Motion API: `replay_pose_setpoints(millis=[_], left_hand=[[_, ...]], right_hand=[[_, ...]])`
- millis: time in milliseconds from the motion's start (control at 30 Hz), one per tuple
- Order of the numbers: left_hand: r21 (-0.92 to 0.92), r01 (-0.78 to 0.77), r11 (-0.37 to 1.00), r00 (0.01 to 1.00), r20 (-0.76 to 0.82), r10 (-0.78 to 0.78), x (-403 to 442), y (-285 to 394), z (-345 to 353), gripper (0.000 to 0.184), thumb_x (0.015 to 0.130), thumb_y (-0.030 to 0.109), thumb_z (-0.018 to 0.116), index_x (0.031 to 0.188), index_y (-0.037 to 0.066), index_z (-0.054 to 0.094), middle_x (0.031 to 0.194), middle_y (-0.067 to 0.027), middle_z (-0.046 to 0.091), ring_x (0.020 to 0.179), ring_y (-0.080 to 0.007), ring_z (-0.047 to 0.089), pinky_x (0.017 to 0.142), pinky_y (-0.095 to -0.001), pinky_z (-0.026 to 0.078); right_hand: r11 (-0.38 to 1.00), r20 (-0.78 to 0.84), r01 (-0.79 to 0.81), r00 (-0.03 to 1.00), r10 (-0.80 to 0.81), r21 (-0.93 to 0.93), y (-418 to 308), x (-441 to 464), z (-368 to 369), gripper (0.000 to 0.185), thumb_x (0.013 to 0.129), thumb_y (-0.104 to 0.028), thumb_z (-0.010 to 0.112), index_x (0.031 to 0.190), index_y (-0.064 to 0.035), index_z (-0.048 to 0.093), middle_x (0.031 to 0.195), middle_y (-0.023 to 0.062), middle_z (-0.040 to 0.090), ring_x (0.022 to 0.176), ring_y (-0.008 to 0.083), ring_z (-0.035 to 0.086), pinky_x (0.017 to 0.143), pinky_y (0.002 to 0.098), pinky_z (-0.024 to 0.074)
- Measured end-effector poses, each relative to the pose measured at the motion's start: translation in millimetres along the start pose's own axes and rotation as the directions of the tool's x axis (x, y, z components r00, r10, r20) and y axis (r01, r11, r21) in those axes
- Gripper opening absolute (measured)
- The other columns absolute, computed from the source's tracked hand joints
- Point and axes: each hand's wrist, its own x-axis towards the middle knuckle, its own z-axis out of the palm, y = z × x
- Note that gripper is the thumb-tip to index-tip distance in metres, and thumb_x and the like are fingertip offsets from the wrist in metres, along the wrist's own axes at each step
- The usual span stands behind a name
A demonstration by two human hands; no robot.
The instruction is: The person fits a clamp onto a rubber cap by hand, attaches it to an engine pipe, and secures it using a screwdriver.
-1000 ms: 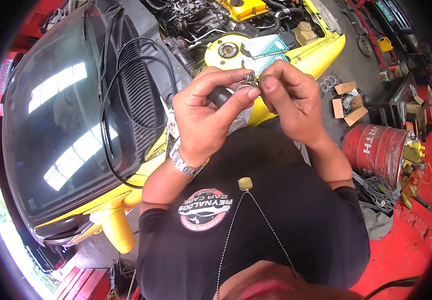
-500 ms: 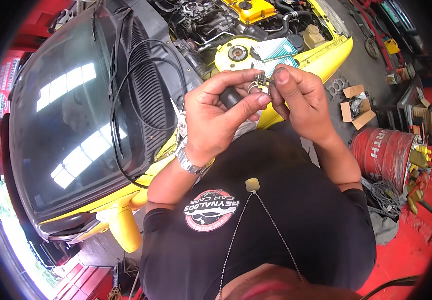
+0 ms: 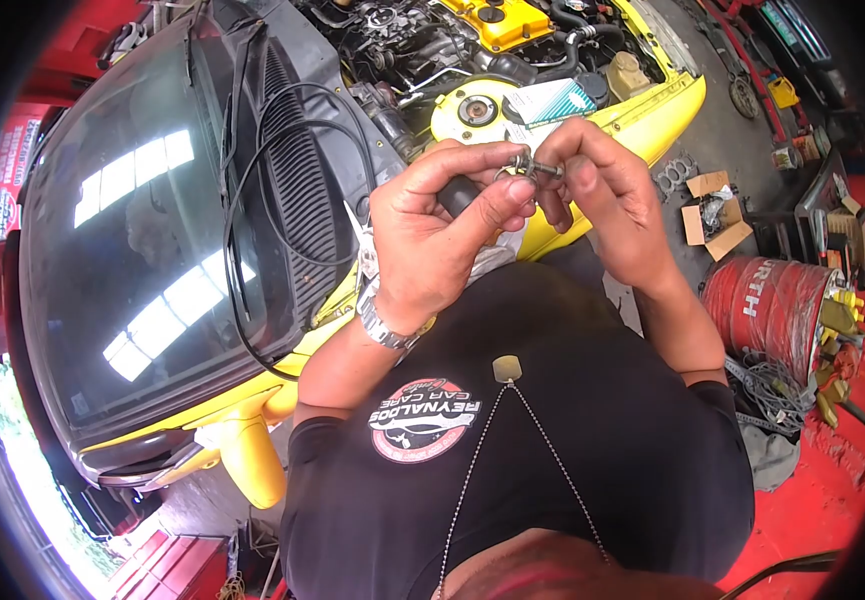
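More screw (image 3: pixel 550 170) visible than before

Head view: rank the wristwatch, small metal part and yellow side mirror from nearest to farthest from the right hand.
From the right hand:
1. Small metal part: at its fingertips, held by the left hand.
2. Wristwatch: across to the left.
3. Yellow side mirror: farther left, lower in the view.
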Motion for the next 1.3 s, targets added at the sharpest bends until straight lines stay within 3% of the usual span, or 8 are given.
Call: replay_pose_setpoints(millis=[100, 300, 400, 800, 933, 1000, 1200, 1300], left_hand=[[0.04, -0.029, 0.999, 1.0, 0.01, 0.029, -0.1, 0.3, 0.0, 0.023, 0.082, -0.004, 0.07, 0.104, -0.006, 0.064, 0.09, -0.0108, 0.063, 0.075, -0.0131, 0.065, 0.065, -0.0226, 0.055], [0.084, -0.08, 0.993, 0.996, -0.032, 0.083, 0.5, -1.2, -1.4, 0.024, 0.08, -0.004, 0.072, 0.103, -0.005, 0.067, 0.088, -0.0098, 0.064, 0.074, -0.0118, 0.064, 0.063, -0.0215, 0.053], [0.117, -0.105, 0.988, 0.994, -0.023, 0.108, 0.0, -2.3, -1.9, 0.024, 0.079, -0.003, 0.073, 0.102, -0.005, 0.067, 0.087, -0.0093, 0.064, 0.073, -0.0116, 0.064, 0.062, -0.0213, 0.052], [0.072, -0.071, 0.995, 0.997, -0.024, 0.073, 0.6, -1.0, -2.1, 0.022, 0.081, -0.003, 0.072, 0.101, -0.006, 0.066, 0.09, -0.0104, 0.063, 0.072, -0.0106, 0.064, 0.06, -0.0201, 0.052], [0.07, 0.117, 0.991, 0.993, 0.008, -0.118, 1.4, 7.4, -6.2, 0.019, 0.083, 0.0, 0.071, 0.101, -0.003, 0.067, 0.089, -0.0059, 0.063, 0.07, -0.0072, 0.061, 0.053, -0.0175, 0.047], [0.083, 0.198, 0.977, 0.98, 0.011, -0.199, 3.2, 7.5, -7.4, 0.019, 0.084, 0.001, 0.071, 0.102, -0.002, 0.067, 0.089, -0.0038, 0.063, 0.07, -0.006, 0.06, 0.05, -0.0163, 0.044], [-0.025, 0.314, 0.949, 0.949, 0.001, -0.314, 5.8, -3.5, -15.2, 0.026, 0.089, 0.01, 0.066, 0.112, -0.002, 0.062, 0.093, -0.0044, 0.062, 0.071, -0.0049, 0.054, 0.057, -0.0181, 0.043], [-0.411, 0.252, 0.876, 0.968, 0.127, -0.218, 9.1, -9.0, -21.6, 0.036, 0.095, 0.014, 0.046, 0.125, -0.004, 0.054, 0.113, -0.0106, 0.057, 0.084, -0.0081, 0.048, 0.071, -0.023, 0.044]], right_hand=[[0.972, 0.068, 0.073, 0.996, -0.059, -0.223, 0.6, -2.0, -5.0, 0.012, 0.094, -0.013, 0.06, 0.095, -0.0028, 0.053, 0.079, 0.001, 0.057, 0.066, 0.0063, 0.053, 0.058, 0.0219, 0.0433], [0.98, -0.173, 0.112, 0.975, -0.14, -0.166, -0.8, -0.7, 16.5, 0.014, 0.095, -0.015, 0.058, 0.096, -0.002, 0.054, 0.081, 0.0013, 0.058, 0.071, 0.0067, 0.055, 0.061, 0.0219, 0.0445], [0.999, -0.099, 0.053, 0.994, -0.053, -0.009, -5.5, -1.6, 12.5, 0.01, 0.092, -0.009, 0.062, 0.095, -0.0022, 0.055, 0.081, 0.0012, 0.058, 0.076, 0.0064, 0.057, 0.063, 0.0213, 0.0451], [0.954, -0.261, 0.228, 0.926, -0.275, -0.195, 8.4, -0.9, 18.7, 0.018, 0.087, -0.006, 0.066, 0.104, 0.0004, 0.062, 0.085, 0.0043, 0.064, 0.066, 0.0084, 0.061, 0.061, 0.0226, 0.0472], [0.895, -0.12, 0.268, 0.937, -0.328, -0.356, 4.6, 0.5, 7.2, 0.025, 0.084, -0.003, 0.067, 0.109, -0.0011, 0.065, 0.088, 0.0064, 0.066, 0.067, 0.0096, 0.062, 0.061, 0.0233, 0.0479], [0.918, -0.095, 0.179, 0.97, -0.226, -0.355, 4.5, -1.1, 5.4, 0.025, 0.083, -0.003, 0.067, 0.108, -0.0024, 0.067, 0.09, 0.008, 0.067, 0.069, 0.011, 0.063, 0.062, 0.0247, 0.0485], [0.962, -0.23, 0.12, 0.957, -0.178, -0.247, 14.0, -3.1, 11.2, 0.02, 0.084, -0.003, 0.067, 0.104, -0.0004, 0.066, 0.094, 0.0092, 0.066, 0.076, 0.0134, 0.064, 0.064, 0.0248, 0.0532], [0.929, -0.308, 0.128, 0.92, -0.243, -0.348, 18.1, -2.8, 12.4, 0.021, 0.083, 0.0, 0.067, 0.104, 0.0004, 0.065, 0.098, 0.0102, 0.066, 0.079, 0.0144, 0.065, 0.066, 0.0245, 0.0551]])
